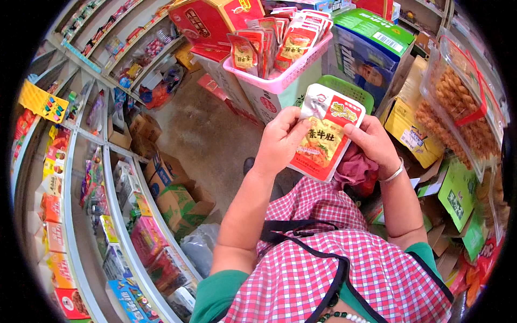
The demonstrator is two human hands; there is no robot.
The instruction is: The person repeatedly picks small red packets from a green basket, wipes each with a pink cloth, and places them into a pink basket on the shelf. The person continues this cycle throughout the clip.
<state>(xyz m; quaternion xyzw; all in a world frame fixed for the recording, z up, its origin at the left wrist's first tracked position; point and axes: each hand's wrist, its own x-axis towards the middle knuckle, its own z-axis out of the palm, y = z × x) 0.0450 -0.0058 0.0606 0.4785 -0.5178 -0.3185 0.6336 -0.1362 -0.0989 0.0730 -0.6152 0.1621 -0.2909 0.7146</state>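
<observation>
A red, white and gold snack pouch point(323, 137) is held upright between both hands, its printed face towards me. My left hand point(282, 139) pinches its left edge, thumb on the front. On the opposite edge, my right hand point(373, 139) grips it, a bangle on that wrist. Just beyond the pouch stands a pink plastic basket point(282, 82), packed with similar pouches point(297, 44). Behind the held pouch a green plastic basket point(355, 91) is partly hidden. A dark pink cloth point(357, 165) shows below my right hand.
Curved-looking shelves point(107, 181) of packaged goods line the left. Opened cardboard boxes point(177, 198) lie on the floor point(194, 121). A green and blue carton point(367, 48) stands behind the baskets. To the right are a clear container of twisted snacks point(460, 101) and a yellow box point(416, 133).
</observation>
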